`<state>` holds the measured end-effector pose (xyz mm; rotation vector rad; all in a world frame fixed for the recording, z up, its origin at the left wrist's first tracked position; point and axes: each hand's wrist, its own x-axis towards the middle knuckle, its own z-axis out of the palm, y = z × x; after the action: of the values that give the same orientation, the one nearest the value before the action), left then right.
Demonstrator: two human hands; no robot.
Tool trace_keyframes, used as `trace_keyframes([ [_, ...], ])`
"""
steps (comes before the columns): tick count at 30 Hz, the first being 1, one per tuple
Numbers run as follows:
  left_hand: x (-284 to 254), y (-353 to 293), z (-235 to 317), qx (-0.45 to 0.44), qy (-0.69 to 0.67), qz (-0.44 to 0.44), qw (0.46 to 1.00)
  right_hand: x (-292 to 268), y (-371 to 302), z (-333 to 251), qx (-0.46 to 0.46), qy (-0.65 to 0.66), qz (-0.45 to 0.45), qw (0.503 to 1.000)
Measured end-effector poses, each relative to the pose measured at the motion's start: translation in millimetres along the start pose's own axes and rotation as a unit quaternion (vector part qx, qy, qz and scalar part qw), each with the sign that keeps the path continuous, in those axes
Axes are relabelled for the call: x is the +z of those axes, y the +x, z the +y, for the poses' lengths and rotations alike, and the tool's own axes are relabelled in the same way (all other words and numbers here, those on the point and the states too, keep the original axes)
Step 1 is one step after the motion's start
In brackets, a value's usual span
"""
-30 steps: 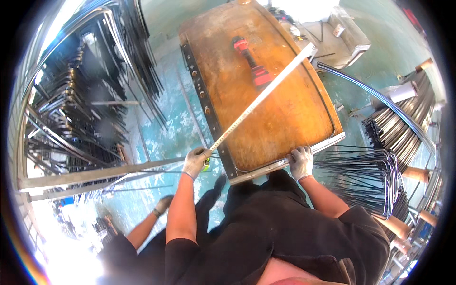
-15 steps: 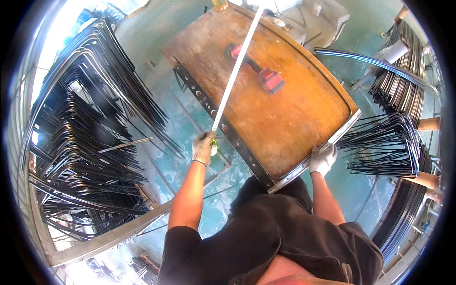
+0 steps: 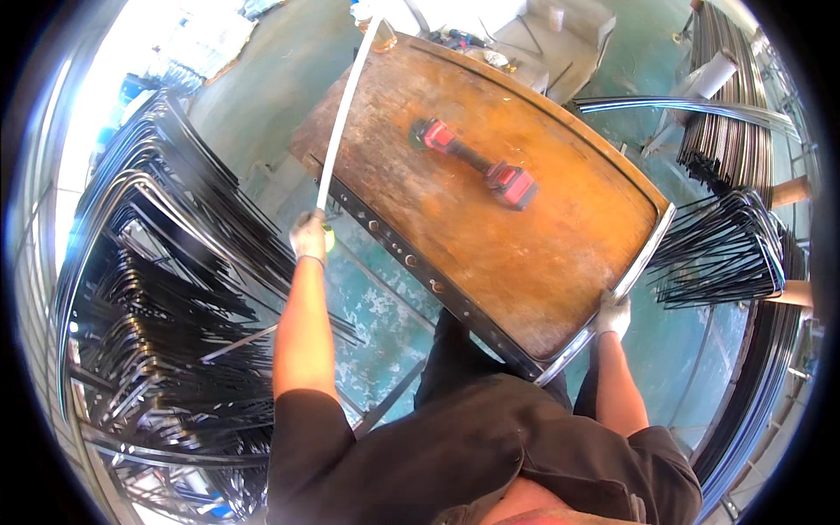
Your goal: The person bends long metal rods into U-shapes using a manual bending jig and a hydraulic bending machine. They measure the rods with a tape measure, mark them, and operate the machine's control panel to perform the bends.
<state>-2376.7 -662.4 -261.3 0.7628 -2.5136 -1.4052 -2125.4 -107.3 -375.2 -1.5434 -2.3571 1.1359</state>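
My gloved left hand [image 3: 308, 236], off the table's left edge, is closed round a yellow-green tape measure [image 3: 329, 236]. Its long white blade [image 3: 344, 114] sticks out from the hand toward the far left corner of the table. My gloved right hand [image 3: 612, 317] grips a shiny metal strip [image 3: 570, 352] that runs along the table's near right edge; the fingers underneath are hidden. Between the hands lies the worn wooden tabletop [image 3: 534, 271]. On it rests a red-and-black cordless power tool [image 3: 477, 162], shaped like an angle grinder.
A dark metal rail with holes [image 3: 411, 261] lines the table's left edge. Bent black metal bars [image 3: 149, 289] are stacked at the left, and more bent bars [image 3: 726, 249] hang at the right. A jar [image 3: 382, 37] stands on the far left corner. Long strips [image 3: 682, 105] jut in from the right.
My left hand has moved left and farther away with the tape measure, and the blade has swung left. My right hand still holds the strip. The view has shifted.
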Motion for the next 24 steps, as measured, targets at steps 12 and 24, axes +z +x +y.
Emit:
trace_keyframes([
  [12,-9.9,189.6,-37.1,-0.005,0.028,-0.066,0.997,-1.1,5.9,-1.6,0.075,0.095,0.002,0.993],
  [24,-3.9,252.5,-82.4,-0.026,0.008,-0.093,0.995,-1.5,16.5,12.3,0.083,0.054,0.000,0.995],
])
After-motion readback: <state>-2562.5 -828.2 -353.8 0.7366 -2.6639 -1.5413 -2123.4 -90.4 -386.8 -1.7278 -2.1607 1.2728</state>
